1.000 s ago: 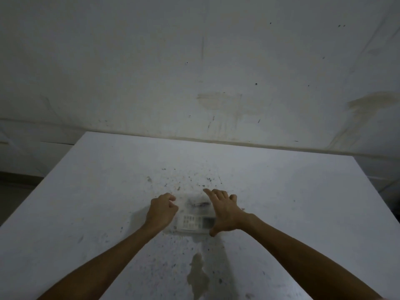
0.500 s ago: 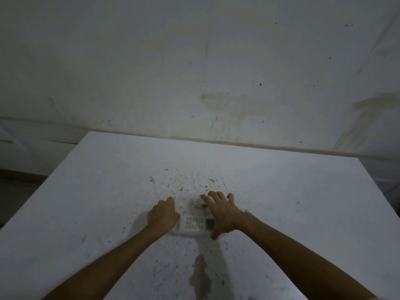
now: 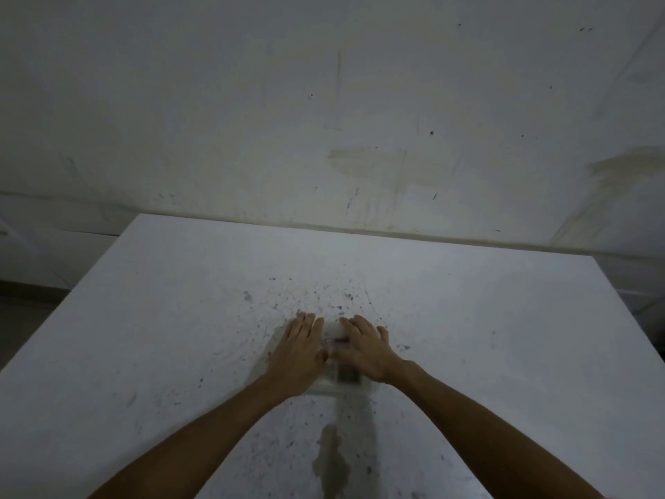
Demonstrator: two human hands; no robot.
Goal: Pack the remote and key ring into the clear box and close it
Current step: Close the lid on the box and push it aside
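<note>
Both of my hands had moved since half a second before: my left hand [image 3: 300, 354], which had been a loose fist beside the box, was now spread flat with its fingers straight, and my right hand [image 3: 363, 349] had slid closer to it. They lay palm down, side by side, on top of the clear box [image 3: 342, 385], fingers stretched out and not curled around anything. The box sat on the white table [image 3: 144, 318], near its middle, and my hands covered most of it. Only a blurred strip showed between and below them. Through the see-through plastic I could make out the pale remote [image 3: 347, 378] with a dark patch near its closer end. A thin dark line showed between my hands; whether that was the key ring, I could not tell. The tabletop around the box was speckled with dark spots, with a brownish stain [image 3: 333, 459] closer to me.
</note>
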